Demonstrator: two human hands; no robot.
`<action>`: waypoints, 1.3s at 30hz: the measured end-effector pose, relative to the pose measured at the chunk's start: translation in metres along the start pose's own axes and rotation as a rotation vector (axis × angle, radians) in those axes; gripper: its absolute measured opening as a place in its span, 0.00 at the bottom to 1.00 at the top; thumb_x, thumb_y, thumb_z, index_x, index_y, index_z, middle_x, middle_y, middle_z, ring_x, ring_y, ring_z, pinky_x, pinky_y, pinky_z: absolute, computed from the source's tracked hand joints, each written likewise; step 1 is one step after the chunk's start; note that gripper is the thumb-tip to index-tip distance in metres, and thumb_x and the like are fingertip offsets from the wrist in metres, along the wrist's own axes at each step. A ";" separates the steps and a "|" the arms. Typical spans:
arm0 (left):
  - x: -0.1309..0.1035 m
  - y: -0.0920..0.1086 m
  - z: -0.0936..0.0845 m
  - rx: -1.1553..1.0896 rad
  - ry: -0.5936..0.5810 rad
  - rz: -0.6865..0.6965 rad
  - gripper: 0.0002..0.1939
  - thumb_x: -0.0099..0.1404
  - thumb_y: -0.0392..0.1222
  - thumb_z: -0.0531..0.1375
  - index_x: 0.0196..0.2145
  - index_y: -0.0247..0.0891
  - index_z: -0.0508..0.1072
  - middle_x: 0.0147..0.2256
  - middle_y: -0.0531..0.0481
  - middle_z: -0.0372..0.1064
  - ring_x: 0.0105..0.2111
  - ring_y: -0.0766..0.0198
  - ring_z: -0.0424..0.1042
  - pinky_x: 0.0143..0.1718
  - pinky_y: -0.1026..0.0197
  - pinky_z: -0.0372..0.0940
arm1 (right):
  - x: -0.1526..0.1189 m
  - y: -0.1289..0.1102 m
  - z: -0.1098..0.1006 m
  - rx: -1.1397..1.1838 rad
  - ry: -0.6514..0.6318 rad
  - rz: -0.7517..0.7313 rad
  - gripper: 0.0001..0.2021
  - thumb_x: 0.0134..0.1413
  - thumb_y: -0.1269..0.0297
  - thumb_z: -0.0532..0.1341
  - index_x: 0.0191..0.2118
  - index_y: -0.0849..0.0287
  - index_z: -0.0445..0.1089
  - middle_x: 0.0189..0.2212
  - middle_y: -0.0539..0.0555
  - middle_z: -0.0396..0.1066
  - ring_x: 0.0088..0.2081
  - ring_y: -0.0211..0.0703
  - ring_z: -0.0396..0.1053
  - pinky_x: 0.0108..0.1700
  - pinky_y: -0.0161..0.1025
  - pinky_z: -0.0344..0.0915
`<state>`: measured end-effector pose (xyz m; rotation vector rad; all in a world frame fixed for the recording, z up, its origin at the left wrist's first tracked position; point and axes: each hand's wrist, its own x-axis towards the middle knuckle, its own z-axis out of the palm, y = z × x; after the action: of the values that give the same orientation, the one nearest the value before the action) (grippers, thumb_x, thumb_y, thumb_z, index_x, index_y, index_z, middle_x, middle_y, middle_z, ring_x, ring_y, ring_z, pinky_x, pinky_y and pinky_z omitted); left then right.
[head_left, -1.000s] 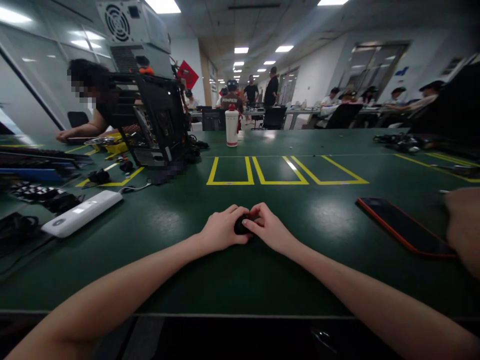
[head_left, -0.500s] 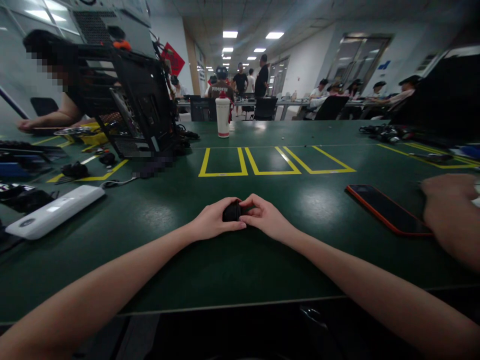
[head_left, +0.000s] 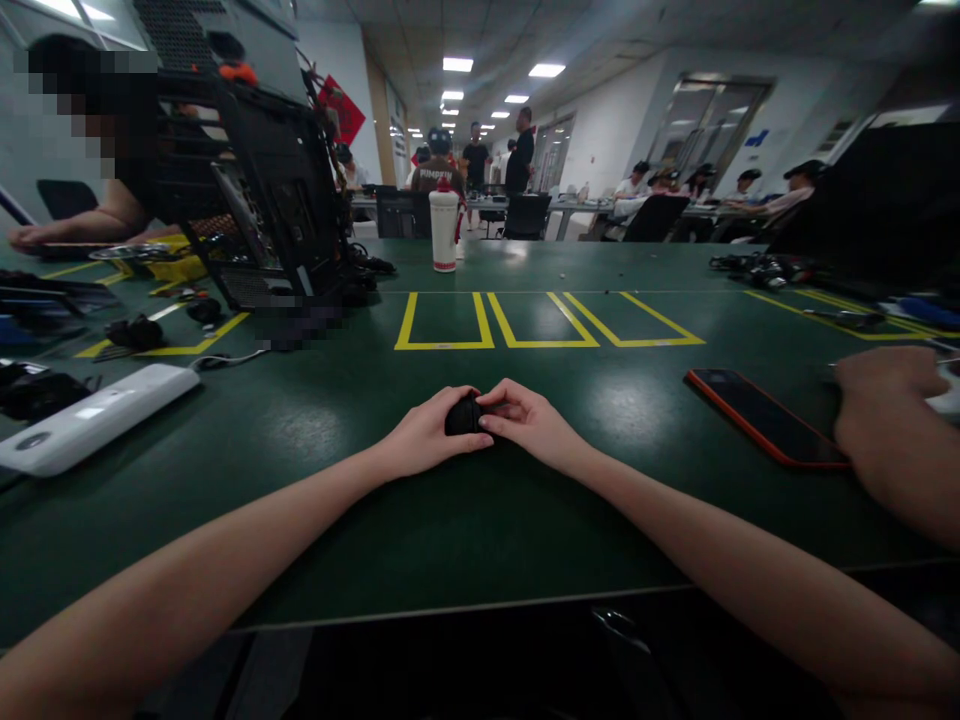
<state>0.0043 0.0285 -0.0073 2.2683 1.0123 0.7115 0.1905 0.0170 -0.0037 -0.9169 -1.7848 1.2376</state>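
Observation:
A small rounded black object (head_left: 461, 415) is between my two hands, just above or on the green table (head_left: 480, 540); its kind is hard to make out. My left hand (head_left: 426, 432) wraps around its left side, with the thumb along the near side and the fingers over the top. From the right, my right hand (head_left: 529, 418) pinches the object's right edge between thumb and fingertips. Part of the object is hidden behind the fingers.
An orange-edged phone (head_left: 765, 418) lies on the right, near another person's hand (head_left: 889, 400). Left are a white power strip (head_left: 97, 420) and a black computer frame (head_left: 277, 220). Yellow tape outlines (head_left: 442, 346) and a white cup (head_left: 445, 235) are ahead.
The view has shifted slightly. My right fingers have moved a little on the black object's edge, while my left hand keeps its hold.

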 end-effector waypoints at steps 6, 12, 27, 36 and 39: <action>0.000 0.000 -0.002 0.010 0.016 0.034 0.30 0.53 0.55 0.59 0.51 0.42 0.58 0.47 0.47 0.61 0.47 0.55 0.63 0.46 0.55 0.60 | -0.001 0.000 -0.001 -0.059 0.008 0.025 0.14 0.48 0.68 0.60 0.43 0.58 0.62 0.40 0.53 0.65 0.42 0.41 0.67 0.47 0.44 0.64; -0.001 0.001 -0.001 0.055 0.051 0.057 0.31 0.54 0.54 0.59 0.52 0.41 0.56 0.47 0.46 0.60 0.47 0.56 0.62 0.46 0.55 0.60 | 0.000 0.004 0.001 -0.057 0.023 -0.027 0.14 0.45 0.72 0.61 0.40 0.56 0.63 0.39 0.50 0.65 0.41 0.38 0.68 0.45 0.42 0.66; -0.002 0.007 -0.002 0.081 0.064 0.072 0.28 0.56 0.54 0.57 0.51 0.41 0.56 0.47 0.46 0.59 0.47 0.58 0.62 0.47 0.55 0.60 | -0.004 0.002 0.003 -0.047 0.025 -0.056 0.10 0.48 0.68 0.60 0.39 0.56 0.63 0.39 0.51 0.65 0.40 0.39 0.69 0.42 0.40 0.68; -0.004 0.011 -0.002 0.093 0.045 0.068 0.29 0.56 0.54 0.57 0.52 0.43 0.55 0.47 0.47 0.58 0.47 0.58 0.62 0.46 0.55 0.61 | 0.000 0.002 0.001 -0.005 0.043 0.009 0.12 0.48 0.66 0.60 0.40 0.58 0.62 0.39 0.52 0.66 0.40 0.40 0.68 0.42 0.42 0.67; -0.004 0.010 -0.002 0.100 0.054 0.064 0.29 0.56 0.54 0.57 0.53 0.42 0.54 0.48 0.47 0.58 0.47 0.58 0.61 0.48 0.55 0.60 | -0.001 0.004 0.000 -0.006 0.019 -0.019 0.12 0.47 0.69 0.60 0.40 0.57 0.62 0.38 0.51 0.66 0.40 0.39 0.68 0.43 0.42 0.66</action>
<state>0.0057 0.0206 -0.0003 2.3887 1.0256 0.7681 0.1917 0.0170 -0.0073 -0.9107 -1.7793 1.2085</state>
